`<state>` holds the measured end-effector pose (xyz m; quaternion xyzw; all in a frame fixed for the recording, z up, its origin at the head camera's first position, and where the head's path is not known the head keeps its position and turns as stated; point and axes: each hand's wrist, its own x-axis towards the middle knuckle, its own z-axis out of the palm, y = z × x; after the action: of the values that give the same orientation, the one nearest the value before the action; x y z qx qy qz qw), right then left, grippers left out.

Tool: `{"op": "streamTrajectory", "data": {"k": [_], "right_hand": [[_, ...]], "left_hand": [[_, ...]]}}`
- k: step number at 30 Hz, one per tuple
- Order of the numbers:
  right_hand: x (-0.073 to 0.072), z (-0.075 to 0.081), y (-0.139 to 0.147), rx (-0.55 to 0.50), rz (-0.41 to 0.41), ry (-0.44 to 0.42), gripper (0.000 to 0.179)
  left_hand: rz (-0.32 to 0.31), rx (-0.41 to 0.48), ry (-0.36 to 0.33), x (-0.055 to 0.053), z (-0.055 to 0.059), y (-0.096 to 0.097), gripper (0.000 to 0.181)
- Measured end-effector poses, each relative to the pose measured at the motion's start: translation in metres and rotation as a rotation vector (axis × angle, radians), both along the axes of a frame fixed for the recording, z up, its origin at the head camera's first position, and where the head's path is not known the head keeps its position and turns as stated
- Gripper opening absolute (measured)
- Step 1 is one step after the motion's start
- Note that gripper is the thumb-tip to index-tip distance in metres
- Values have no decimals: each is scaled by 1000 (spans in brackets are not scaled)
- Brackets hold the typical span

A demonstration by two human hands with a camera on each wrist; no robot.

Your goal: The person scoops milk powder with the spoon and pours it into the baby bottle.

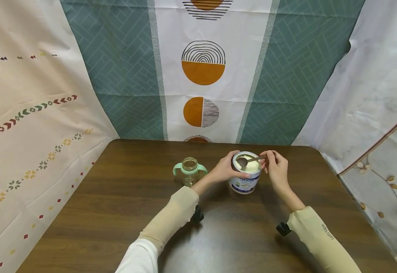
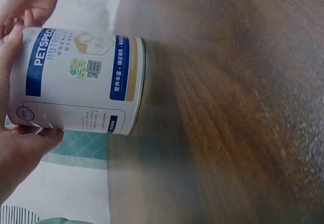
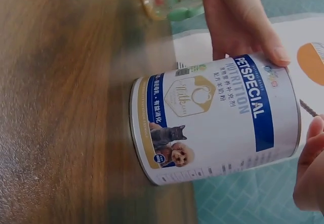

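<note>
A white and blue milk powder can (image 1: pixel 244 183), its top uncovered, stands on the table and shows pale powder (image 1: pixel 253 166) inside. My left hand (image 1: pixel 227 168) grips the can around its upper side, thumb across the front. With the fingers of my right hand (image 1: pixel 277 170) I pinch the handle of a metal spoon (image 1: pixel 242 162), whose bowl is over the powder at the can's mouth. In the right wrist view the can (image 3: pixel 217 117) shows a cat and a dog on its label. The left wrist view shows the can (image 2: pixel 76 82) from its other side.
A clear baby bottle (image 1: pixel 189 170) with mint green handles stands uncapped left of the can, close to my left forearm. The brown wooden table (image 1: pixel 116 212) ends at a patterned curtain (image 1: pixel 201 113) behind. Cloth also hangs at both sides.
</note>
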<state>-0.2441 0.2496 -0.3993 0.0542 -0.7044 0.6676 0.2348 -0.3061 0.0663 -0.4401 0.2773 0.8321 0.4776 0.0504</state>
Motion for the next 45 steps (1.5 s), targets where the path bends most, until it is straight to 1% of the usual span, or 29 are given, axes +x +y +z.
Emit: {"op": "streamTrajectory", "data": {"k": [3, 6, 8, 10, 12, 14, 16, 20, 21, 24, 27, 30, 33, 36, 38, 41, 45], "right_hand": [[-8, -8, 6, -140, -25, -95, 32], [-13, -13, 12, -260, -26, -187, 31], [-14, -13, 16, -342, -3, -238, 31], [-14, -12, 20, -418, 35, -271, 32], [-12, -10, 23, -476, 74, -288, 34], [-11, -9, 26, -513, 103, -287, 36], [-12, -9, 28, -508, 90, -265, 36], [-12, -9, 29, -390, -5, -208, 31], [-12, -9, 29, -375, -23, -196, 30], [-12, -8, 30, -394, -26, -177, 29], [-10, -9, 30, -382, -30, -184, 28], [-9, -10, 31, -359, -34, -233, 29], [-8, -10, 34, -456, 38, -320, 31], [-7, -9, 39, -580, 142, -412, 35], [-6, -8, 41, -639, 205, -453, 37], [-7, -6, 41, -719, 274, -485, 39], [-9, -4, 40, -785, 311, -504, 43]], "left_hand": [[5, -1, -3, 0, 1, 0, 98], [3, 7, -5, 0, 2, 0, 98], [1, 16, -10, -1, 3, 0, 98], [-3, 18, -16, -1, 3, 0, 98], [-4, 17, -22, 0, 3, -1, 98], [-6, 18, -32, 0, 3, -1, 98], [-6, 18, -37, 0, 3, -2, 98], [-7, 20, -38, -1, 2, -2, 99], [-7, 21, -37, -1, 1, -2, 99], [-6, 22, -38, -1, 0, -1, 99], [-12, 22, -44, -1, -1, -1, 98], [-19, 27, -46, 0, -2, -1, 97], [-17, 26, -47, 1, -1, -1, 97], [-15, 14, -46, 2, 0, -1, 97], [-14, 7, -42, 2, 1, 0, 97], [-10, 7, -37, 1, 2, 0, 100], [-2, 3, -39, 1, 3, 0, 102]]}}
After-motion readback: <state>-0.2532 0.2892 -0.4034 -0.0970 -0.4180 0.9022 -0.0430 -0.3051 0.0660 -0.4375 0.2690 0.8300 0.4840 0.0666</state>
